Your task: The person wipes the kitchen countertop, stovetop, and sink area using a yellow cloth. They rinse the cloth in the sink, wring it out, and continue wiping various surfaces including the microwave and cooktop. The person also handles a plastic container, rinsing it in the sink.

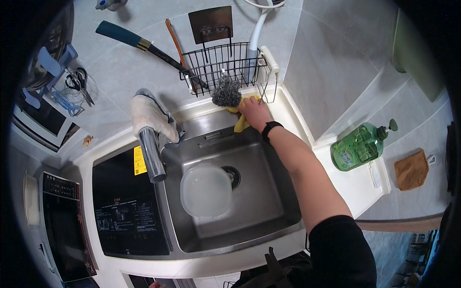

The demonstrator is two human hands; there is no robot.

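Observation:
My right hand point(255, 113), with a black band on its wrist, reaches to the sink's back right corner. Its fingers are closed over a yellow cloth point(242, 123) lying on the rim. Right beside the fingers hangs a steel wool scrubber point(227, 91), in front of a black wire basket point(216, 68). Only a fingertip-sized part of my left hand point(155, 284) shows at the bottom edge, so its grip is hidden. A translucent plastic container point(206, 190) sits in the stainless steel sink point(259, 201), partly over the drain point(232, 176).
The faucet point(153, 154), wrapped in pale cloth, juts over the sink's left edge. A green pump bottle point(356, 147) stands on the right counter. Left are a black panel point(126, 216) and a microwave point(63, 230). A green-handled tool point(122, 34) leans in the basket.

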